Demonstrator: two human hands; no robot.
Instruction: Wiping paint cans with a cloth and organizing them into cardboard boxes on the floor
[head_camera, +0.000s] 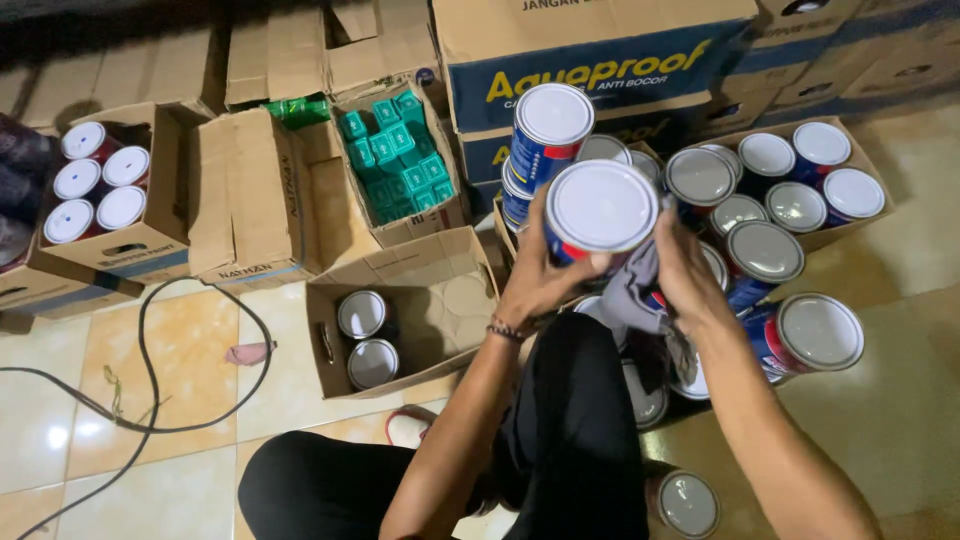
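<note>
A blue and red paint can (597, 210) with a white lid is held up in front of me. My left hand (537, 275) grips its side from the left. Against its right side, my right hand (684, 268) presses a grey cloth (630, 288). Just behind it another blue can (548, 132) stands on a stack. Many more silver-lidded cans (765, 250) crowd the floor to the right. One can (812, 335) lies tilted near my right forearm.
An open cardboard box (455, 345) with two cans (365, 338) sits at my left. Further left are a box of small green packets (395, 155), a box of white-lidded cans (95, 185) and a black cable (150, 400) on the tiled floor. Large cartons (590, 60) stand behind.
</note>
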